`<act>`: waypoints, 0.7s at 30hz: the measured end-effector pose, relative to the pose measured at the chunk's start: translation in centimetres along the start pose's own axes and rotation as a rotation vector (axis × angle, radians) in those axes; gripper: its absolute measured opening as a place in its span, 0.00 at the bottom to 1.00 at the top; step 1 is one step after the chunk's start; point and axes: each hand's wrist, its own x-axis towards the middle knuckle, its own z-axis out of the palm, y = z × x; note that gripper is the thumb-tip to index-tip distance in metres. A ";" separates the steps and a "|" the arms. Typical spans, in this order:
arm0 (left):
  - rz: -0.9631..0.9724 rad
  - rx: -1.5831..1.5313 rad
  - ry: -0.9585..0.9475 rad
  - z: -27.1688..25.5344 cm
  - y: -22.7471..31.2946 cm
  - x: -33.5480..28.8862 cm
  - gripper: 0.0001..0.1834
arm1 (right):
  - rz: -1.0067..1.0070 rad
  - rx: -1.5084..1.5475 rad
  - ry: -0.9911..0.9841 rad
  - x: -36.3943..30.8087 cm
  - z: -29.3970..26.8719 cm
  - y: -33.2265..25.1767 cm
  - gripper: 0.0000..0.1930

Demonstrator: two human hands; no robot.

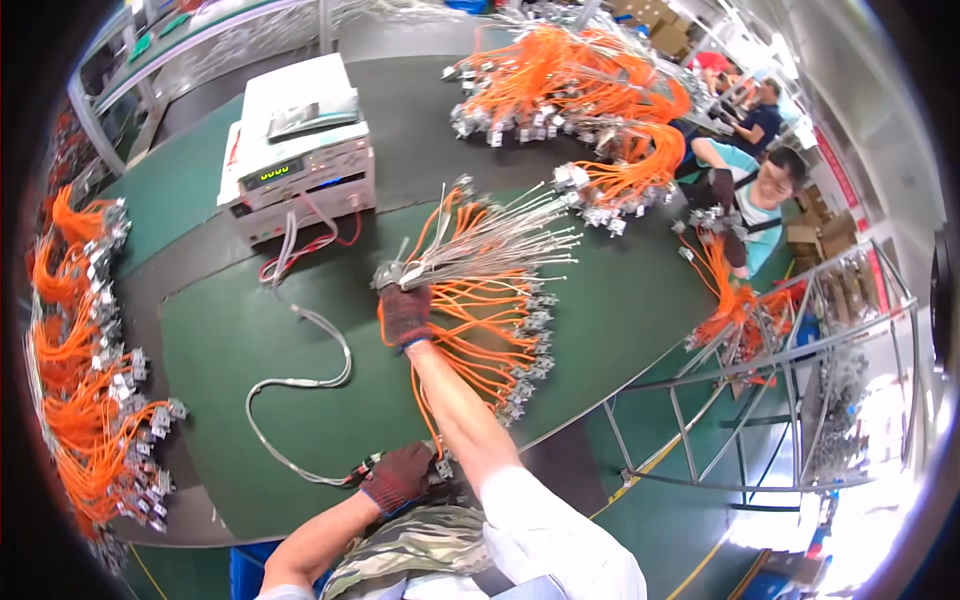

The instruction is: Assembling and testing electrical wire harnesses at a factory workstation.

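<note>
Orange cables (478, 352) seem at the plugging step, calling for steady alignment. The left hand (400, 478) curls around the grey lead (312, 383); the right hand (405, 312) meets white ties (500, 245), grip unclear.

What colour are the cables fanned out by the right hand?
The cables are orange, head view.

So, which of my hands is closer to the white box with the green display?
Your right. The right hand is out over the bench, nearer you than the white box and right of it; the left hand is farther off, by the bench's near edge.
</note>
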 end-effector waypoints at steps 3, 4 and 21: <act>-0.034 0.041 0.051 -1.6 1.7 0.4 0.13 | -0.134 -0.809 0.150 -0.5 6.0 -0.1 0.02; 0.062 0.129 0.110 -1.1 1.9 1.1 0.13 | -0.168 -0.816 0.099 -0.2 9.3 -2.1 0.01; 0.293 -0.253 -0.228 -5.2 21.1 23.2 0.27 | 0.180 -1.416 0.214 -0.4 26.2 -55.9 0.15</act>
